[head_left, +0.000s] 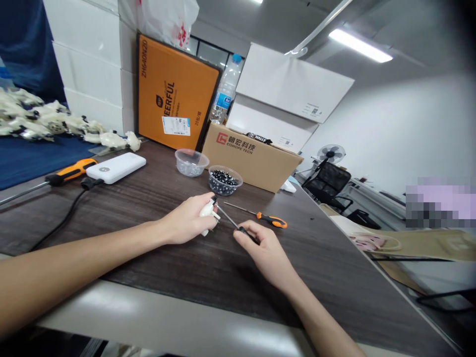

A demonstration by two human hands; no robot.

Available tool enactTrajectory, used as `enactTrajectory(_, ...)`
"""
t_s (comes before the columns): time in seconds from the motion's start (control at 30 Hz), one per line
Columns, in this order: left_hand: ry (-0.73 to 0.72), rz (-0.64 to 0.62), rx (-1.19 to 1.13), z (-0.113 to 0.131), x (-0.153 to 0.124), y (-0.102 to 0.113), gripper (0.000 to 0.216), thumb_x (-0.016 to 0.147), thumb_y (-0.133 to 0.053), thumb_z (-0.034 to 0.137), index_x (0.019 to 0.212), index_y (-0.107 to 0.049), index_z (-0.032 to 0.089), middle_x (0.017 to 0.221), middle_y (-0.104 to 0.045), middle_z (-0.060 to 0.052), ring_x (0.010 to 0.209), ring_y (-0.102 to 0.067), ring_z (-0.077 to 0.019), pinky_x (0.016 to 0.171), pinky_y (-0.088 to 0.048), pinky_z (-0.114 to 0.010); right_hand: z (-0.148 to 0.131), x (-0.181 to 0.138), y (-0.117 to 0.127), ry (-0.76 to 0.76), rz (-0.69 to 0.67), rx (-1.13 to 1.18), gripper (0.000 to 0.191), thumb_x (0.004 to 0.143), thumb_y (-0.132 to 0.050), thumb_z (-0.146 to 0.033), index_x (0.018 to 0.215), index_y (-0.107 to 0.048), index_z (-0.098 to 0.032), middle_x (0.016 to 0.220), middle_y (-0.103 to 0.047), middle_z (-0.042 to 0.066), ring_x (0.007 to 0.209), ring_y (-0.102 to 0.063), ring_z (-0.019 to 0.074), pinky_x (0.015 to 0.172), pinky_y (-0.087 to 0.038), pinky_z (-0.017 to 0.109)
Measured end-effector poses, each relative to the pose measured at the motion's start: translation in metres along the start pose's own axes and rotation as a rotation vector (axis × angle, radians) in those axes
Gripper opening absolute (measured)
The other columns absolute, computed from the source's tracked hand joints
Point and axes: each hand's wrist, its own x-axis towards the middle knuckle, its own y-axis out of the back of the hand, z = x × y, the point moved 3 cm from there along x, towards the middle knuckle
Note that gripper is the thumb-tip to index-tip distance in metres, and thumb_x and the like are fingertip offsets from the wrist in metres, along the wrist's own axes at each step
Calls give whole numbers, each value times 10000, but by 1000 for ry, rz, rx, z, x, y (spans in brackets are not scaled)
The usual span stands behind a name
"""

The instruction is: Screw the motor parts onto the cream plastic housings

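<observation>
From my end of the link, I have the left grip [186, 220] clamped around a small white part [205, 224], held up above the desk [156, 198] rather than resting on it. My right grip [265, 250] is closed on the dark handle of a thin screwdriver [248, 235], its shaft angled up towards the white part. I cannot tell whether the tip touches the dark piece [213, 199] at the top of that part or just sits beside it.

That is my first worry: if the tip is not seated, pressure could make it skid off, scratching the plastic or jabbing the fingers close behind. With nothing solid under the part, a twist could also turn it in my left grip. Pushing too hard might crack it, since it looks like light plastic.

Just beyond my hands stands the tub of small dark pieces [225, 190]; a careless knuckle could knock it and scatter them across the desk. The orange-handled screwdriver [273, 220] lies near my right grip, where a sweep of the wrist could send it rolling. To the left, the black cable [70, 213] runs near my forearm and could snag, dragging the white power bank [119, 167].
</observation>
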Motion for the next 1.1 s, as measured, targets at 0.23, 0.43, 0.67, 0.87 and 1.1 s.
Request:
enactTrajectory(0.23,16,1,-68,-2,3,2,111,769,-548,218,869,-501,207,753,-533,47,662,-502,-133,602,-388,-256,5,-5,6,281,240,-315,186,980,-606,-344,1023,-678,-178,926,-708,49,832,-656,220,804,-504,403)
enactTrajectory(0.43,-23,-33,-48,0,2,4,128,740,-545,222,862,-509,211,754,-545,38,674,-507,-151,615,-385,-275,4,-13,5,371,204,-340,227,1040,-541,-322,1090,-701,-168,975,-769,93,857,-710,244,812,-530,397)
enactTrajectory(0.67,-11,-34,30,2,0,6,108,733,-572,187,819,-514,214,726,-549,35,648,-478,-157,614,-344,-294,-2,-11,9,255,86,-257,286,1052,-530,-353,857,-681,-208,773,-719,15,681,-657,203,651,-502,309)
enactTrajectory(0.87,26,-34,-102,4,-1,2,158,699,-566,207,838,-492,218,719,-515,47,602,-456,-126,553,-368,-263,-7,-8,5,210,41,-213,361,1076,-464,-346,806,-664,-212,597,-550,-59,513,-520,136,499,-436,238)
enactTrajectory(1.1,164,-62,-335,-1,1,-4,217,700,-501,266,910,-454,240,653,-466,72,427,-374,-94,337,-258,-201,-7,-10,1,293,268,-374,153,973,-602,-301,1000,-678,-171,872,-753,72,761,-700,240,725,-527,337)
